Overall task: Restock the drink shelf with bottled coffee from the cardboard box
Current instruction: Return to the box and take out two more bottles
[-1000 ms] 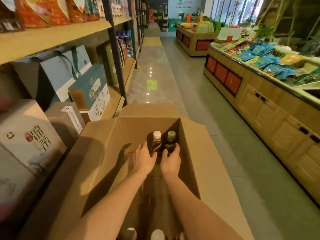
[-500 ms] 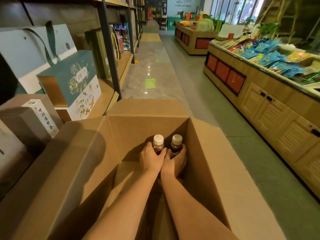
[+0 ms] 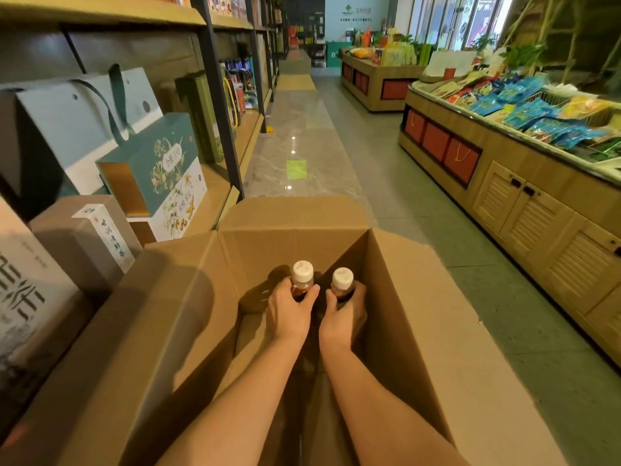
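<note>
The cardboard box (image 3: 174,331) stands open at the top, all four flaps folded outward, so the way straight up is free. Inside, both forearms fill most of the narrow gap between the side walls. The left hand (image 3: 289,312) and right hand (image 3: 343,319) sit side by side near the far wall, each wrapped around a bottle (image 3: 302,280), with little room between them. To the left, the shelf (image 3: 215,196) is crowded with gift boxes (image 3: 158,176) right up to its front edge. To the right, the aisle floor (image 3: 386,183) lies open as far as the wooden counter (image 3: 537,210).
</note>
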`<state>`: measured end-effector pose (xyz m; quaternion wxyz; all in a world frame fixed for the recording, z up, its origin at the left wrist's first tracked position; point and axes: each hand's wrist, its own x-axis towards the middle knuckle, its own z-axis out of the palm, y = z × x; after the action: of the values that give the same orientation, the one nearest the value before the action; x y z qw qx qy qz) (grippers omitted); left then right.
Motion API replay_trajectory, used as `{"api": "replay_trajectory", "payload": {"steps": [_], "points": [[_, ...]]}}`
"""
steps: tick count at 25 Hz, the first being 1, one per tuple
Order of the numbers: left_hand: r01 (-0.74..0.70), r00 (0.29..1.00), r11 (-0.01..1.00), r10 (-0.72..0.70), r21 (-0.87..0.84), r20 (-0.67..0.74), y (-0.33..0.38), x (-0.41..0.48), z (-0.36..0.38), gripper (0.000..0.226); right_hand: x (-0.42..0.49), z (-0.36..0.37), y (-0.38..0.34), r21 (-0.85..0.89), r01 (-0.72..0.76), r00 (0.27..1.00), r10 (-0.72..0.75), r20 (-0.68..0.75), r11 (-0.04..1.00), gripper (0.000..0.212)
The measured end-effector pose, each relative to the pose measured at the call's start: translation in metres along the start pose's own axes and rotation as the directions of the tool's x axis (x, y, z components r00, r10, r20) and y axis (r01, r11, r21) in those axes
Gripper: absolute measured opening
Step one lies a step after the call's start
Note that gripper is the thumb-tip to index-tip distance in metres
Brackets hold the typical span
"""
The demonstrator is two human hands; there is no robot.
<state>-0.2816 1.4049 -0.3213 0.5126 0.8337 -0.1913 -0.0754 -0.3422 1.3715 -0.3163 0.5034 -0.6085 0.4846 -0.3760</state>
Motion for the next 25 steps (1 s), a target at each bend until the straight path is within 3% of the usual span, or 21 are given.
{"api": "replay_trajectory", "payload": {"steps": [6,10,13,21,25], "points": [[-0.077,0.99,0.997,0.073,-0.026,-0.122,0.064,-0.04,-0.084,0.025,-0.041,-0.05,-0.072,-0.066,0.244,0.969,-0.241,0.058,0.967,0.034],[-0.156,0.981,0.979,0.138,-0.129,-0.138,0.113,-0.083,-0.138,0.019,-0.069,-0.11,-0.129,-0.248,0.478,0.877,-0.445,0.179,0.842,0.031],[-0.222,0.965,0.964,0.196,-0.145,-0.176,0.152,-0.119,-0.169,0.018,-0.089,-0.147,-0.165,-0.286,0.564,0.824,-0.504,0.259,0.775,0.036],[-0.333,0.908,0.936,0.285,-0.117,-0.307,0.23,-0.243,-0.216,0.009,-0.142,-0.223,-0.219,0.098,0.66,0.696,-0.655,0.295,0.745,0.027],[-0.32,0.844,0.945,0.249,-0.072,-0.476,0.243,-0.337,-0.214,0.008,-0.175,-0.279,-0.215,0.265,0.683,0.556,-0.719,0.416,0.681,0.035]]}}
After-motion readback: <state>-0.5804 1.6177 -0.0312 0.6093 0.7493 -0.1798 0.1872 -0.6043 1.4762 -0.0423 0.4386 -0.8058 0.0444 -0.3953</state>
